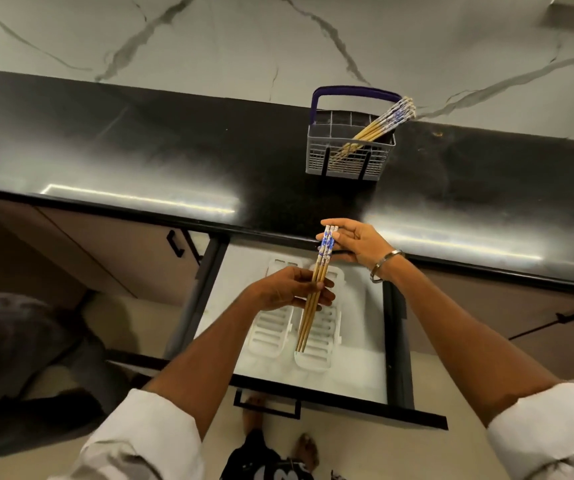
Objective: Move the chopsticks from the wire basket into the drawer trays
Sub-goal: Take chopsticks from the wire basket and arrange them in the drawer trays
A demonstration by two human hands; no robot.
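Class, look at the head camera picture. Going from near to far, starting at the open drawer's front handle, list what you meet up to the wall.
Black drawer handle → white slotted plastic trays → left hand gripping the bundle of wooden chopsticks → right hand on their blue-patterned tops → black countertop → grey wire basket holding more chopsticks → white marble wall.

Both arms wear pale, rolled-up sleeves. A metal bangle circles the right wrist. The feet are bare.
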